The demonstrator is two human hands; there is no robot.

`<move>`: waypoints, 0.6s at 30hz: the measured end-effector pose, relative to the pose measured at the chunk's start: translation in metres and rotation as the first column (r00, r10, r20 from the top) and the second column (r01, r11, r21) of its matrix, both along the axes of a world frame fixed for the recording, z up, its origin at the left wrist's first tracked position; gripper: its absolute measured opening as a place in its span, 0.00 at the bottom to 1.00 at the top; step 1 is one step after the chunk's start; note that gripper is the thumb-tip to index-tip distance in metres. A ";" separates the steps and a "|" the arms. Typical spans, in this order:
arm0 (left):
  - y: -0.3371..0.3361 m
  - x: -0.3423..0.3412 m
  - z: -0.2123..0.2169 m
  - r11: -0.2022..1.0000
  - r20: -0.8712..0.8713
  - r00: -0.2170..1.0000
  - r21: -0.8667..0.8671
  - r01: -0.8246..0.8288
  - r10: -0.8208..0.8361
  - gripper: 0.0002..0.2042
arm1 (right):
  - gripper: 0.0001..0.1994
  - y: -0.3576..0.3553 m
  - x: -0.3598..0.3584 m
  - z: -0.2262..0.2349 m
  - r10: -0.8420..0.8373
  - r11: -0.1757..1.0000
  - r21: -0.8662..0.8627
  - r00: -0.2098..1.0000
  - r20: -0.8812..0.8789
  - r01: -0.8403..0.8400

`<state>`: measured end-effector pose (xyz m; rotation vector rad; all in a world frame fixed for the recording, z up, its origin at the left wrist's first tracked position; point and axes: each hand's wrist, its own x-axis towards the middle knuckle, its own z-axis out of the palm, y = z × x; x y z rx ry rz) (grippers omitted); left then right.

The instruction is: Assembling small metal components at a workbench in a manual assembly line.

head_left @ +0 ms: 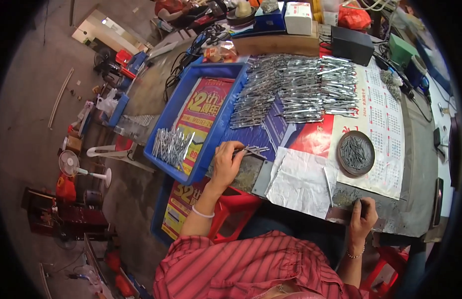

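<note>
Between the thumb and fingers of my left hand (227, 162) are a few slim silvery metal rods (257, 149), pointing right over the table. That hand is beside the right wall of a blue plastic tray (200, 167), which has a pile of similar metal pieces (172, 148) at its near end. My right hand (363, 217) is closed at the table's near edge; whatever is in its fingers is hidden. One slim rod (328, 185) lies on a crumpled white sheet (298, 182) between my hands. Beyond the right hand, a round dish (342, 162) holds small dark pins (356, 153).
Dense rows of silvery metal pieces (296, 89) cover the table's far middle. A calendar sheet (385, 124) lies under the dish. Behind stand a wooden block (276, 46), a black box (351, 46) and cables. Red stools (236, 212) are below the table; a white fan (69, 162) stands left.
</note>
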<state>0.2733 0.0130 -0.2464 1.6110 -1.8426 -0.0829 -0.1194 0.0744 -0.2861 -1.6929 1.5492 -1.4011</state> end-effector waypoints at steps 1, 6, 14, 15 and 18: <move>0.001 -0.001 0.002 1.000 0.003 1.000 -0.009 0.005 -0.005 0.07 | 0.03 -0.002 -0.001 0.004 -0.005 1.000 -0.009 1.000 0.003 0.005; 0.016 -0.021 0.032 0.999 -0.169 0.985 -0.035 -0.026 0.020 0.08 | 0.03 -0.028 -0.008 0.049 0.103 0.989 0.112 0.989 -0.104 -0.092; 0.062 -0.080 0.049 0.929 -0.425 0.861 0.106 0.353 -0.279 0.09 | 0.09 -0.113 0.006 0.068 0.274 0.961 0.102 0.839 -0.471 -0.256; 0.069 -0.088 0.048 0.901 -0.493 0.821 0.151 0.407 -0.289 0.09 | 0.09 -0.121 0.007 0.063 0.266 0.962 0.108 0.770 -0.580 -0.251; 0.079 -0.106 0.039 0.809 -0.624 0.715 0.216 0.546 -0.316 0.09 | 0.08 -0.134 0.011 0.054 0.244 0.965 0.107 0.677 -0.694 -0.237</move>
